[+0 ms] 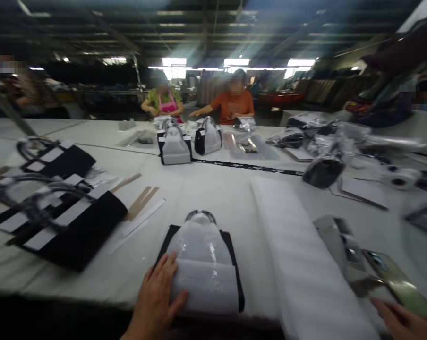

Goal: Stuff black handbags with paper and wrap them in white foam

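Observation:
My left hand lies flat, fingers spread, on the lower left of a black handbag wrapped in white foam sheet, which lies on the white table just in front of me. My right hand is at the bottom right corner, only partly in view, reaching near a shiny clear plastic bag and a stack of white foam sheets. Its fingers are blurred and cut off by the frame edge.
Black-and-white bags lie at the left with card strips beside them. Two wrapped bags stand further back. Plastic-wrapped items and a tape roll crowd the right. Two people sit across the table.

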`<state>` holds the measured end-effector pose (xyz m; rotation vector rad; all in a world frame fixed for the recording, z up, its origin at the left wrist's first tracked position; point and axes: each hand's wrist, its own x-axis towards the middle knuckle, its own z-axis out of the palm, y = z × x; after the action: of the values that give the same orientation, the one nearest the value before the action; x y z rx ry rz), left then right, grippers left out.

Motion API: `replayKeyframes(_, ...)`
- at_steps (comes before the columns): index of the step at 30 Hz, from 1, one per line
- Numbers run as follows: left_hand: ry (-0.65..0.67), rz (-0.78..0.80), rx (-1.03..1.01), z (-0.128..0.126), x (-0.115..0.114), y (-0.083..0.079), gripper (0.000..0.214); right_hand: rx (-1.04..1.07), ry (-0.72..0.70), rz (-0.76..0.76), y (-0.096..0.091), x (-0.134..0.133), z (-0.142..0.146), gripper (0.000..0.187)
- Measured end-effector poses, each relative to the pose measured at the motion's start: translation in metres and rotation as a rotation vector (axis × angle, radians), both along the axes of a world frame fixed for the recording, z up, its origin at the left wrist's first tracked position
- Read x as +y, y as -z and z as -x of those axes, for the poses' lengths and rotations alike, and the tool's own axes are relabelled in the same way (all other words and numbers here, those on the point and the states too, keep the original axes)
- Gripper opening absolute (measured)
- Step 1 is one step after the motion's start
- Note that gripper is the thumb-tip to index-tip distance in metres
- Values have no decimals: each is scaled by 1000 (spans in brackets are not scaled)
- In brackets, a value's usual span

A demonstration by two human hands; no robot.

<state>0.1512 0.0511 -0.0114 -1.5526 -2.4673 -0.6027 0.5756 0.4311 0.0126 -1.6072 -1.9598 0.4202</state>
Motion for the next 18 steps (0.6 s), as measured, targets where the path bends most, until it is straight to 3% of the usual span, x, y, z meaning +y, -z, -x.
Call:
replayKeyframes(1, -2, 20, -36, 1, 0, -5, 50, -79, -17, 41, -10, 1, 26, 17)
replayKeyframes(2, 1, 28, -80, 1, 0, -8, 49, -102, -123, 63, -24, -5, 56, 18)
replayKeyframes(4, 14, 13, -174, 1, -2, -14, 49, -51, -505, 69, -63, -34, 124, 25)
replayKeyframes(7, 7, -20, -322, 0, -6, -19, 64, -104, -1052, 237, -123, -94, 225, 29)
replayKeyframes(10, -9, -22, -406, 3, -8, -21, 81, -167, -1487, 388, -158, -142, 304, 30)
replayKeyframes(14, -75, -23, -329, 7, -10, -21, 87, -274, -1912, 478, -155, -168, 371, 24)
replayKeyframes(18, -125, -43, -377, 10, -11, -17, 94, -501, -2046, 436, -130, -176, 416, 16)
